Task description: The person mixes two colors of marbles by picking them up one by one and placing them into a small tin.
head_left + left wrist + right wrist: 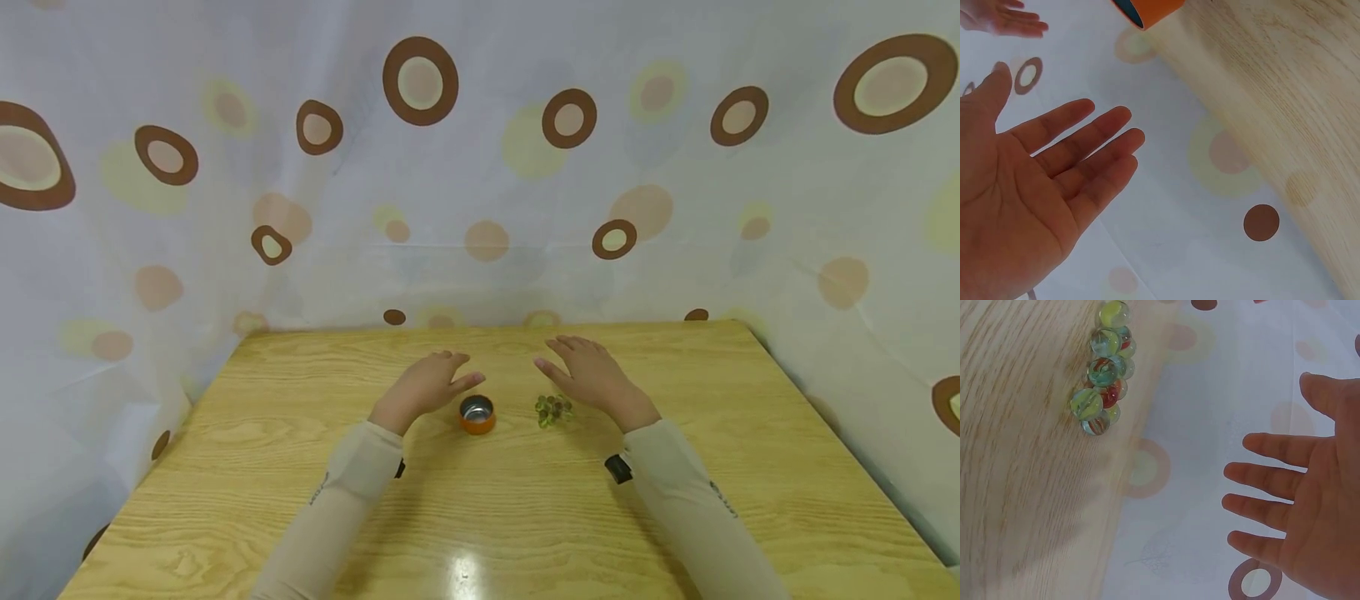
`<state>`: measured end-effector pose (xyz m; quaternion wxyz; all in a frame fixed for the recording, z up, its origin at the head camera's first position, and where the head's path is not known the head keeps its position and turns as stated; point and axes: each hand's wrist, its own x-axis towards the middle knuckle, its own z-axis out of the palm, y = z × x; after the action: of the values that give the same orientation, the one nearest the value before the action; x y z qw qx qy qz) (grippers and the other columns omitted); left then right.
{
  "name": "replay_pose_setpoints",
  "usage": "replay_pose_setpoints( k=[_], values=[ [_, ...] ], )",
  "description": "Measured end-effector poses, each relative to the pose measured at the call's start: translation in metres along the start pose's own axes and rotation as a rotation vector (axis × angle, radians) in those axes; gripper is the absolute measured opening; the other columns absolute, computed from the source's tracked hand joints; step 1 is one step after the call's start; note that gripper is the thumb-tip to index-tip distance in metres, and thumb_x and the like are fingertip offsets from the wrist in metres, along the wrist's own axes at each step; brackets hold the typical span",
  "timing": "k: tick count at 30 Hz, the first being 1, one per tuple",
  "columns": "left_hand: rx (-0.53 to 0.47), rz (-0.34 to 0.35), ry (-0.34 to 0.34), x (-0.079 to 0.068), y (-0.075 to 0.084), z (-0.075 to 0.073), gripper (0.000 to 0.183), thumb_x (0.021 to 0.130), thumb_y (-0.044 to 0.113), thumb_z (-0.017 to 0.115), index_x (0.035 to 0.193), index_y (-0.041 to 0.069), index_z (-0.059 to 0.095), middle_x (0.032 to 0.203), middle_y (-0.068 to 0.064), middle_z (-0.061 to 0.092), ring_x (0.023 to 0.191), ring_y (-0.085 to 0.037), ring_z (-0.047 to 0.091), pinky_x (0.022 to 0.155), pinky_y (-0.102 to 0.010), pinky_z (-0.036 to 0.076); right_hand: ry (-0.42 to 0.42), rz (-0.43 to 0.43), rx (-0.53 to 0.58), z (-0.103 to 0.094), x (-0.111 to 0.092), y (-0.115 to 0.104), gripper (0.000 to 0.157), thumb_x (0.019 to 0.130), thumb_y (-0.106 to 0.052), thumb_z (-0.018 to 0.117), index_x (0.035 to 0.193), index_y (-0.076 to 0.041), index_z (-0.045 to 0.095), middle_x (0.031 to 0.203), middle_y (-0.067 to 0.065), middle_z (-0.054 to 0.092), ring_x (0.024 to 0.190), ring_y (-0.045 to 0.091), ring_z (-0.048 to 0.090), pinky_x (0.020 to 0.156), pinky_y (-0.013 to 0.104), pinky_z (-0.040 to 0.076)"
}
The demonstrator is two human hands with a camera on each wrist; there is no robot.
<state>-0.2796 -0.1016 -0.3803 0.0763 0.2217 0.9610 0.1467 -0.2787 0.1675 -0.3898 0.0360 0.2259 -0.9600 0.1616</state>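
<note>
A small round bowl (477, 416), orange outside with a shiny metal inside, stands upright near the table's middle. To its right lies a tight cluster of several glass marbles (553, 410); the right wrist view shows the marbles (1102, 372) as clear glass with yellow, green and red swirls. My left hand (427, 385) hovers just left of the bowl, fingers extended and thumb apart, holding nothing. Beyond and to the right of the marbles, my right hand (596, 377) is held with fingers spread and nothing in it. Part of the orange bowl (1154, 9) shows at the left wrist view's top.
The wooden table (480, 517) has pale grain and a light reflection near its front. Behind it and along both sides hangs a white cloth (480, 183) printed with brown and yellow circles. A black wrist strap (618, 468) shows at the right sleeve.
</note>
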Motion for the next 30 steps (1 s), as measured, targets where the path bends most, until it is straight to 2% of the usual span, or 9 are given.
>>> replay_pose_setpoints(
  k=[6, 15, 25, 30],
  values=[
    [-0.018, 0.027, -0.036, -0.004, 0.003, 0.001, 0.063, 0.096, 0.046, 0.052, 0.142, 0.003, 0.045, 0.143, -0.021, 0.045, 0.131, -0.036, 0.042, 0.105, -0.047, 0.036, -0.011, 0.008, -0.001, 0.001, -0.002, 0.000, 0.059, 0.102, -0.042, 0.043, 0.142, 0.002, 0.043, 0.143, 0.026, 0.042, 0.131, 0.044, 0.037, 0.106, 0.060, 0.025],
    [0.006, 0.063, -0.089, -0.005, 0.004, 0.007, 0.061, 0.094, 0.040, 0.059, 0.141, 0.002, 0.047, 0.139, -0.019, 0.049, 0.129, -0.034, 0.045, 0.105, -0.044, 0.036, -0.020, -0.011, -0.003, 0.003, -0.003, 0.003, 0.059, 0.102, -0.042, 0.045, 0.141, 0.002, 0.044, 0.140, 0.026, 0.045, 0.129, 0.045, 0.040, 0.104, 0.061, 0.028],
    [-0.037, 0.071, -0.115, -0.008, 0.002, 0.014, 0.062, 0.089, 0.034, 0.069, 0.139, 0.002, 0.049, 0.138, -0.019, 0.050, 0.129, -0.035, 0.045, 0.105, -0.044, 0.036, -0.047, -0.025, -0.017, 0.005, -0.007, 0.003, 0.057, 0.102, -0.038, 0.046, 0.140, 0.003, 0.045, 0.139, 0.027, 0.046, 0.127, 0.046, 0.042, 0.103, 0.060, 0.030],
    [-0.026, 0.075, -0.115, -0.007, 0.001, 0.017, 0.068, 0.084, 0.036, 0.074, 0.138, 0.003, 0.050, 0.138, -0.018, 0.050, 0.129, -0.034, 0.045, 0.105, -0.044, 0.036, -0.062, -0.020, -0.017, 0.006, -0.007, 0.004, 0.057, 0.102, -0.039, 0.046, 0.141, 0.003, 0.045, 0.139, 0.026, 0.046, 0.127, 0.045, 0.042, 0.103, 0.060, 0.030]
  ],
)
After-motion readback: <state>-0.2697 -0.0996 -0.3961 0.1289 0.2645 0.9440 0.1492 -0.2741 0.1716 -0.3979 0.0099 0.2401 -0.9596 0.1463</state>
